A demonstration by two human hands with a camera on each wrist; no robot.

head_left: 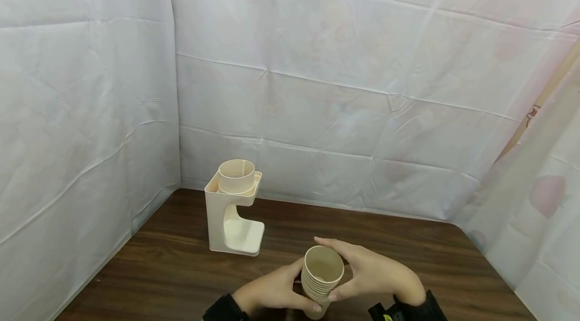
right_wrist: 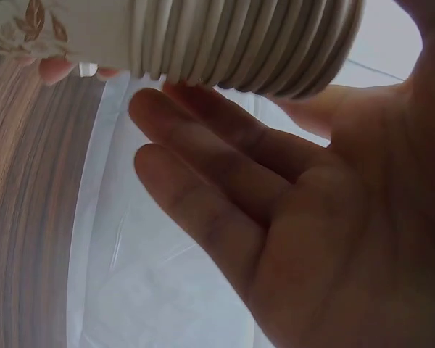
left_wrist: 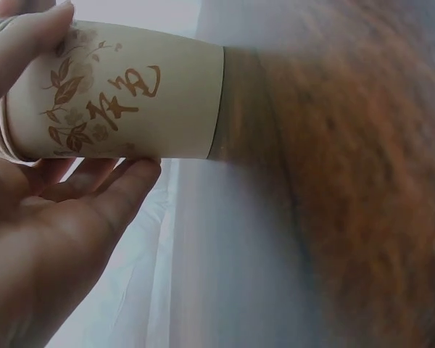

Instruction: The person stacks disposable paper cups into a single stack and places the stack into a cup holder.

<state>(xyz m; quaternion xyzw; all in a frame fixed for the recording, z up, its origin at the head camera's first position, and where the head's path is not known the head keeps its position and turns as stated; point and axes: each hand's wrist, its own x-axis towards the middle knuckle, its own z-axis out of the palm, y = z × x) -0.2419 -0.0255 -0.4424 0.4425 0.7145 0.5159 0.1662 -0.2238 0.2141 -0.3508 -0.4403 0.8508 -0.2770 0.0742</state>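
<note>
A stack of beige paper cups (head_left: 315, 283), its mouth facing up and several rims ringed below, stands between my hands near the front of the table. My left hand (head_left: 276, 288) grips the lower part of the stack, fingers and thumb on opposite sides. The left wrist view shows brown flower print and characters on the lowest cup (left_wrist: 167, 94). From the other side my right hand (head_left: 376, 270) holds the stack near its rims, thumb at the near side and index finger at the far side. Its other fingers (right_wrist: 196, 196) stretch loosely beneath the ribbed rims (right_wrist: 232, 43) in the right wrist view.
A cream plastic stand (head_left: 216, 220) with a round open holder (head_left: 236, 180) on top and a flat base stands at the back left of the dark wooden table (head_left: 172, 270). White cloth (head_left: 317, 109) hangs behind and on both sides.
</note>
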